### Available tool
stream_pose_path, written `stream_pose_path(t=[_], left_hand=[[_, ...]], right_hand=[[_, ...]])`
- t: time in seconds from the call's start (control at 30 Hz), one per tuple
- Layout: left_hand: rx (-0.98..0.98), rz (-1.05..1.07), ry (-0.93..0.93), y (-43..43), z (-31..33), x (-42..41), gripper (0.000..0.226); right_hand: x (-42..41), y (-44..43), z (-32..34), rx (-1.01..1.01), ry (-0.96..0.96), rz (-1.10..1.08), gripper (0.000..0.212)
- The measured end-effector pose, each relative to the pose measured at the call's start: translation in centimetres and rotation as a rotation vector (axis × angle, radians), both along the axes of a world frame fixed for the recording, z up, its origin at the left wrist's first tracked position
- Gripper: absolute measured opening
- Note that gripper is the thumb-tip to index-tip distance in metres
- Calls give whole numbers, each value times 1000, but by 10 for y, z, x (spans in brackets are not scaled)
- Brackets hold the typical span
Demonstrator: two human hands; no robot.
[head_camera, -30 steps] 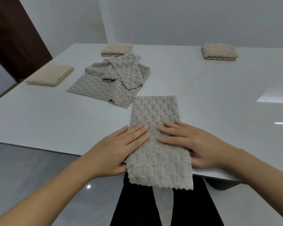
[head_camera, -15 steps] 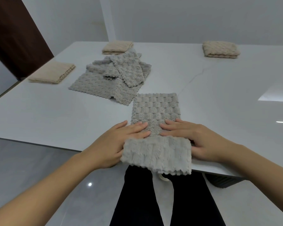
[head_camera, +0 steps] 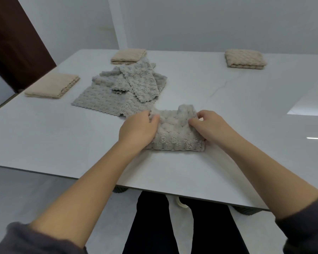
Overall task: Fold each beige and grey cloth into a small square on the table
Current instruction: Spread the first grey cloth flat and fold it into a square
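- Grey bumpy microfibre cloth, folded into a short thick rectangle, lies flat on the white glossy table, near the front edge and roughly central.
- Left hand: fingers curled, pinching the cloth's far-left corner; palm rests over the cloth's left side.
- Right hand: thumb and fingers pinching the far-right corner. A small bunch of fabric stands up just beyond the fingertips.
- Both hands hold the top layer at its far edge. The near edge shows as a rounded fold, layers stacked.
- Loose pile of unfolded grey cloths just behind the held cloth, to the left. The pile's near corner is right beside the left hand's fingers; cannot tell if touching.
- Folded beige cloth left of the pile, near the table's left edge.
- Second folded beige square at the far side, touching the back of the grey pile.
- Third folded beige square far right, well apart from everything else.
- Dark grey sleeves pushed up on both forearms; black trousers visible under the table edge.
- Dark brown door panel at upper left, against grey-white wall.
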State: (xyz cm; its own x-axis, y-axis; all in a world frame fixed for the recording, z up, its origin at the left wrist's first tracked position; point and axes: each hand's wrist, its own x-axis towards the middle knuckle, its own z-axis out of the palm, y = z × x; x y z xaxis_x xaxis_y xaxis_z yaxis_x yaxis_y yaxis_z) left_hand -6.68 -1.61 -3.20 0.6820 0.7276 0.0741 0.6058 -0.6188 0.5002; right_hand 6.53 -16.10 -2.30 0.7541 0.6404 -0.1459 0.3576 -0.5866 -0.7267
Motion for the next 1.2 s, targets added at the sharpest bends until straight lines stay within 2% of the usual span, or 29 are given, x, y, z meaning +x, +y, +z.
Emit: stream_pose_path(t=[0.2, 0.3, 0.37, 0.53, 0.67, 0.77, 0.83, 0.9, 1.0, 1.2], left_hand=[[103, 62, 101, 6, -8, 8, 31], [99, 54, 92, 7, -7, 11, 35], [91, 56, 78, 8, -8, 10, 38], [155, 84, 103, 8, -10, 13, 43], [381, 133, 148, 2, -5, 12, 31], [617, -66, 40, -5, 2, 18, 41], [497, -312, 51, -9, 4, 30, 49], [304, -479, 208, -9, -2, 42, 55], [231, -528, 342, -1, -14, 49, 60], [238, -529, 339, -2, -18, 50, 60]], right_hand=[[0, 4, 1, -92, -97, 22, 29], [5, 4, 0, -104, -79, 40, 19], [7, 2, -1, -67, -23, 35, 12], [7, -5, -5, 62, 33, -21, 18], [7, -2, -8, 35, -44, -28, 30], [9, 2, -8, -13, -58, -14, 34], [9, 2, -6, -16, -31, -14, 32], [9, -1, -4, 9, 46, -28, 28], [9, -9, -4, 3, 164, -32, 24], [5, -17, 2, 116, 319, 29, 20]])
